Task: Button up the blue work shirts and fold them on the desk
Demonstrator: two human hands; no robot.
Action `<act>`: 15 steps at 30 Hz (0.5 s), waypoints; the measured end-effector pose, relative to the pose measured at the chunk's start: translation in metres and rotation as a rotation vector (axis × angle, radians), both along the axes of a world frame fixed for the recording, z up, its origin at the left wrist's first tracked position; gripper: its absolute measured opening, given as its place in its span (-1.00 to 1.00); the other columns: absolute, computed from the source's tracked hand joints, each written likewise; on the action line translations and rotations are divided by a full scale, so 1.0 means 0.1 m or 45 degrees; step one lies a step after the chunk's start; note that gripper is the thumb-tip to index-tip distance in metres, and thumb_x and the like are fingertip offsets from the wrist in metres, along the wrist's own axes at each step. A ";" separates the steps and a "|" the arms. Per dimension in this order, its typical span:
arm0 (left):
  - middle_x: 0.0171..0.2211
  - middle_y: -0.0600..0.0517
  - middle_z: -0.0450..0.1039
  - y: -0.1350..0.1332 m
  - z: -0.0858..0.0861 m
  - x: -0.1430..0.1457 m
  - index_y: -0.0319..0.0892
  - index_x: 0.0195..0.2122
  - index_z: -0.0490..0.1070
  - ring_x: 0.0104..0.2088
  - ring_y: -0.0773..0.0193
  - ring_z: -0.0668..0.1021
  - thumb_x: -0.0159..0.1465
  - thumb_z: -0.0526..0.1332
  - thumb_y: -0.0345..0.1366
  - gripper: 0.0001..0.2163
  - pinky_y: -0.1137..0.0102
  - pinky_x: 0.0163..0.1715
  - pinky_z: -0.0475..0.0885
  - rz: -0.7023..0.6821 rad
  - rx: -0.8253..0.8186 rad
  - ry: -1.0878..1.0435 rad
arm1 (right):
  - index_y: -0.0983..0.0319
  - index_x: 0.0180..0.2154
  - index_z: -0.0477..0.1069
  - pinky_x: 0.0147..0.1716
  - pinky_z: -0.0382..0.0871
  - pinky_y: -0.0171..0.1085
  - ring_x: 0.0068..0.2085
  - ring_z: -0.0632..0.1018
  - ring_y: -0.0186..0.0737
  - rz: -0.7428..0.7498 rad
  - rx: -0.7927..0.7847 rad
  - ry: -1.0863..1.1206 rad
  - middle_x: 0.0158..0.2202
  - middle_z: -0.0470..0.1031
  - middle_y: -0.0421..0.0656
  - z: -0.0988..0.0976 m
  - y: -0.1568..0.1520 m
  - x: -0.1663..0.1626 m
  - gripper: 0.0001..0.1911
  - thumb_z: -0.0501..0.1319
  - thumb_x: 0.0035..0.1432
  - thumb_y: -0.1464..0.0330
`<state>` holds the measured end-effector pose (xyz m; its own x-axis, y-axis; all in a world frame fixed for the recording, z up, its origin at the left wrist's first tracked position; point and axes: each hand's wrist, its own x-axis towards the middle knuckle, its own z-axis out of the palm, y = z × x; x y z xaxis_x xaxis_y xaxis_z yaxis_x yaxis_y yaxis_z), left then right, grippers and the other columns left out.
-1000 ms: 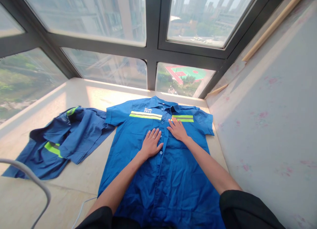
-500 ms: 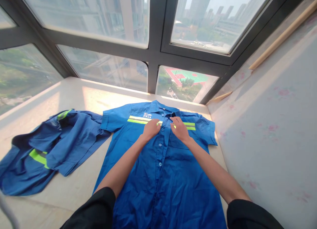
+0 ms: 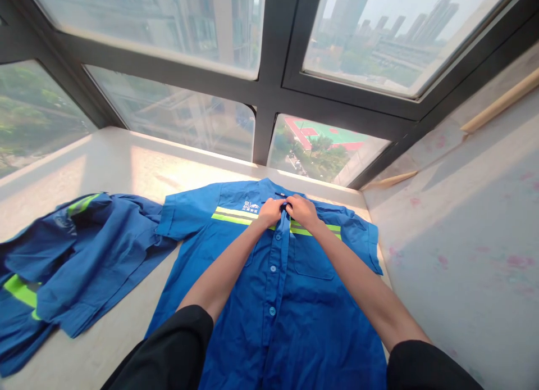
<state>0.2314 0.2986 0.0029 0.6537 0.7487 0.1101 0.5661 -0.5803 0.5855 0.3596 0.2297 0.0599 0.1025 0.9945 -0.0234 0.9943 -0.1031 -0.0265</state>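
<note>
A blue short-sleeved work shirt (image 3: pixel 236 300) with yellow-green reflective stripes lies spread front up, its collar toward the window. At the top of its button front, just under the collar, my left hand (image 3: pixel 270 211) pinches the placket edge. My right hand (image 3: pixel 301 210) is closed on the facing edge of the same shirt, the fingertips of both hands almost touching. Between them the cloth is slightly raised; whatever button sits there is hidden by my fingers. Several light-blue buttons show down the front below my hands.
To the left a second blue garment (image 3: pixel 105 249) with reflective stripes lies crumpled on the pale sill (image 3: pixel 147 171). Dark-framed windows (image 3: pixel 269 131) rise behind the shirt. A flowered wall (image 3: pixel 455 238) stands close on the right, with a strip of its covering peeling.
Both hands have come together at the shirt's collar opening and closed on its front edges. The view has shifted a little, so the garments appear lower in it.
</note>
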 end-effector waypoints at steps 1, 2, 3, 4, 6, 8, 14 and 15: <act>-0.12 -0.05 0.58 0.01 -0.02 -0.01 -0.10 0.09 0.47 -0.11 0.07 0.54 0.24 0.08 -0.46 -0.59 0.23 -0.03 0.45 0.004 -0.007 -0.025 | 0.13 -0.03 0.48 -0.17 0.38 -0.24 -0.10 0.53 -0.09 0.008 0.002 0.007 -0.06 0.51 -0.09 -0.02 0.03 -0.02 -0.67 0.02 0.29 0.32; -0.08 -0.04 0.57 0.01 -0.04 -0.03 -0.10 0.11 0.45 -0.10 0.09 0.54 0.24 0.08 -0.46 -0.57 0.24 -0.01 0.44 0.013 -0.013 -0.052 | 0.12 -0.02 0.48 -0.18 0.38 -0.24 -0.12 0.54 -0.09 0.018 0.004 0.022 -0.06 0.51 -0.08 -0.05 0.07 -0.04 -0.67 0.02 0.28 0.33; -0.03 -0.03 0.56 0.02 -0.06 -0.04 -0.11 0.12 0.44 -0.08 0.11 0.54 0.22 0.08 -0.47 -0.56 0.25 0.02 0.43 0.023 -0.019 -0.079 | 0.12 -0.01 0.48 -0.19 0.38 -0.24 -0.13 0.54 -0.09 0.027 0.006 0.043 -0.06 0.51 -0.08 -0.08 0.09 -0.05 -0.66 0.03 0.27 0.34; 0.01 -0.03 0.54 0.02 -0.08 -0.06 -0.13 0.13 0.43 -0.06 0.14 0.53 0.21 0.08 -0.48 -0.54 0.26 0.05 0.41 0.033 -0.026 -0.107 | 0.10 -0.01 0.48 -0.20 0.38 -0.24 -0.15 0.54 -0.09 0.035 0.012 0.072 -0.06 0.51 -0.08 -0.12 0.12 -0.06 -0.66 0.05 0.25 0.35; 0.05 -0.03 0.51 0.01 -0.11 -0.10 -0.16 0.13 0.42 -0.03 0.18 0.53 0.19 0.08 -0.50 -0.53 0.30 0.10 0.38 0.057 -0.043 -0.163 | 0.09 -0.02 0.50 -0.21 0.39 -0.25 -0.15 0.54 -0.10 0.045 0.046 0.158 -0.07 0.52 -0.09 -0.22 0.16 -0.03 -0.65 0.09 0.21 0.40; 0.03 -0.03 0.52 0.01 -0.12 -0.10 -0.18 0.11 0.43 -0.01 0.20 0.53 0.20 0.06 -0.50 -0.55 0.31 0.12 0.37 0.088 -0.063 -0.208 | 0.10 -0.06 0.52 -0.19 0.41 -0.26 -0.14 0.54 -0.11 0.046 0.118 0.288 -0.09 0.52 -0.10 -0.32 0.18 0.02 -0.64 0.12 0.15 0.45; -0.04 -0.04 0.56 0.01 -0.11 -0.06 -0.17 0.05 0.48 -0.03 0.16 0.55 0.28 0.06 -0.39 -0.65 0.25 0.08 0.40 0.160 -0.124 -0.254 | 0.17 -0.19 0.55 -0.12 0.43 -0.22 -0.24 0.53 -0.19 -0.068 0.302 0.667 -0.22 0.55 -0.14 -0.49 0.18 0.17 -0.75 0.17 0.12 0.41; -0.05 -0.04 0.57 0.01 -0.11 -0.06 -0.17 0.05 0.47 -0.05 0.16 0.55 0.28 0.09 -0.37 -0.66 0.25 0.07 0.40 0.152 -0.128 -0.261 | 0.17 -0.19 0.56 -0.13 0.43 -0.22 -0.25 0.53 -0.19 -0.083 0.319 0.684 -0.24 0.54 -0.14 -0.50 0.18 0.18 -0.77 0.18 0.13 0.38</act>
<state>0.2257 0.2997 -0.0082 0.5320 0.8329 0.1526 0.4903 -0.4499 0.7465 0.3773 0.2472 0.0098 0.2025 0.9684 0.1453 0.8266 -0.0895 -0.5556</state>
